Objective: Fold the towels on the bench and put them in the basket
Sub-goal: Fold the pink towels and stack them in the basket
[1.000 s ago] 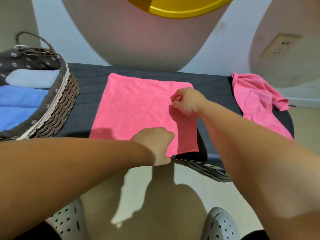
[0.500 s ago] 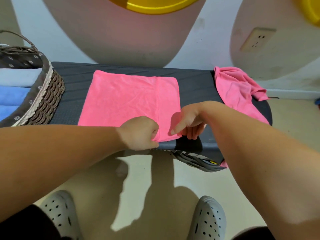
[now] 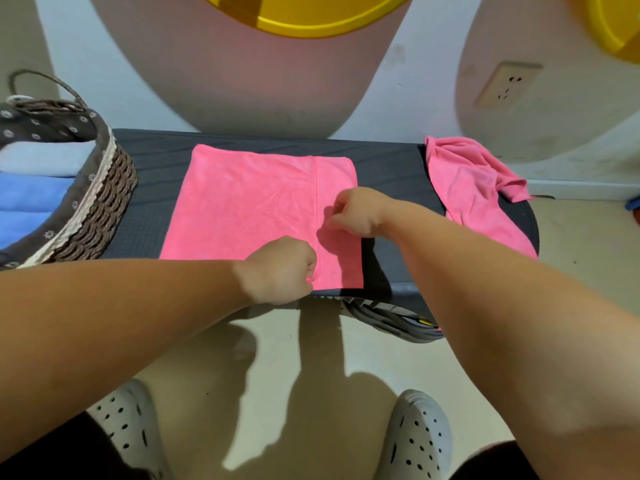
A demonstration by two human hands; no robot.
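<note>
Basket: we see the basket [image 3: 104,202] at the upper left of the frame, with blue towels [image 3: 27,199] folded inside. It stands near the spread towel's left side.
Spread towel: the pink towel [image 3: 242,209] lies flat on the tabletop [image 3: 391,168] mid-frame, its long axis running left to right.
Left hand: our left hand [image 3: 280,270] sits at the towel's near edge, its fingers [image 3: 310,271] curled tight and pinching the cloth.
Crease: a straight crease [image 3: 317,188] runs from far edge to near edge between our hands. We judge the coming fold carries the strip to its right leftward, towards the basket.
Right hand: our right hand [image 3: 356,213] is higher in the frame, its fingers [image 3: 334,223] curled and nipping the cloth just right of the crease.
Waiting towel: a crumpled pink towel [image 3: 467,181] lies at the right end, well apart and nearer our right hand.
</note>
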